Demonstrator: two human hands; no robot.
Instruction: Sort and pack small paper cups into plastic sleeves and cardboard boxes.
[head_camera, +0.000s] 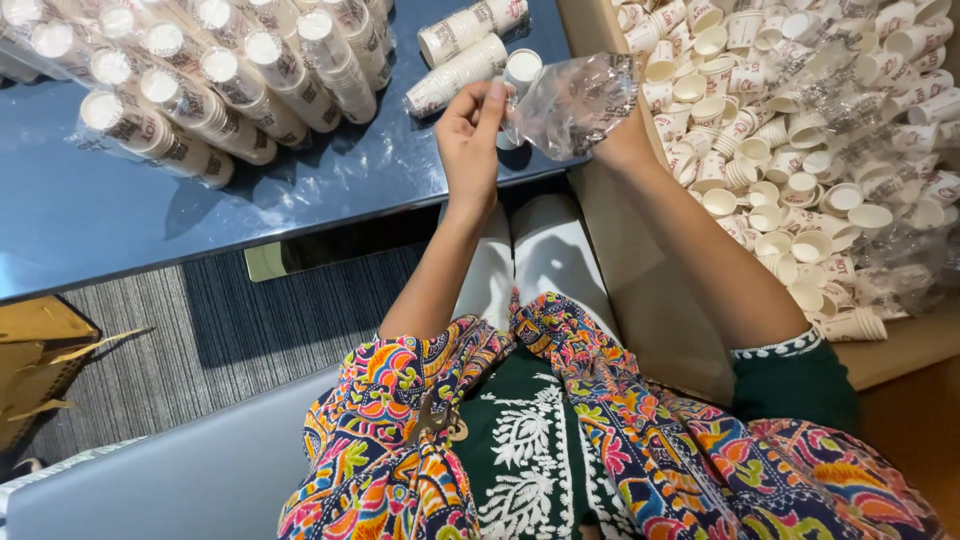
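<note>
Holding clear plastic bag (575, 100) over cup stack (518, 75), both hands.

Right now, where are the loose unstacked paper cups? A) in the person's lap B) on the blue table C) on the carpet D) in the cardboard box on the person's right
D: the loose cups are heaped in the cardboard box on the right, while the blue table holds only bagged stacks of cups.
</note>
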